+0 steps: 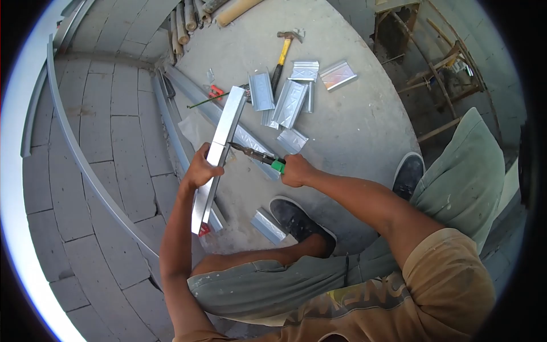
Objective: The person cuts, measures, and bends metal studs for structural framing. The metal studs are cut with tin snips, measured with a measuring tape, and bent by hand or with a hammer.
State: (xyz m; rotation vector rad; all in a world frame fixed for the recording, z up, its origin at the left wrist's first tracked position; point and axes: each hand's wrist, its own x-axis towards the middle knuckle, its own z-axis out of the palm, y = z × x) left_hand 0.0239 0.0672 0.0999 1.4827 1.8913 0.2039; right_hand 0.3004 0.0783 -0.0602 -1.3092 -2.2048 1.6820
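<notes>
My left hand [204, 166] is closed around a length of shiny metal channel [229, 117], held tilted above the floor. A cut line crosses the channel just above my fingers. My right hand [297, 170] grips the handles of tin snips [256, 155], with green showing at the grip. The snips' jaws touch the channel's right edge at that cut line; whether they bite into the metal is too small to tell. Beyond the channel lie several short cut channel pieces [291, 104] and a claw hammer [283, 54] with a yellow and black handle.
Long metal channels [176, 122] lie along the block wall [99, 142] on the left. One cut piece [268, 226] rests beside my shoe [302, 224]. Wooden poles [190, 16] are stacked at the back. At the right, the concrete floor ends at an opening with a wooden frame [450, 62].
</notes>
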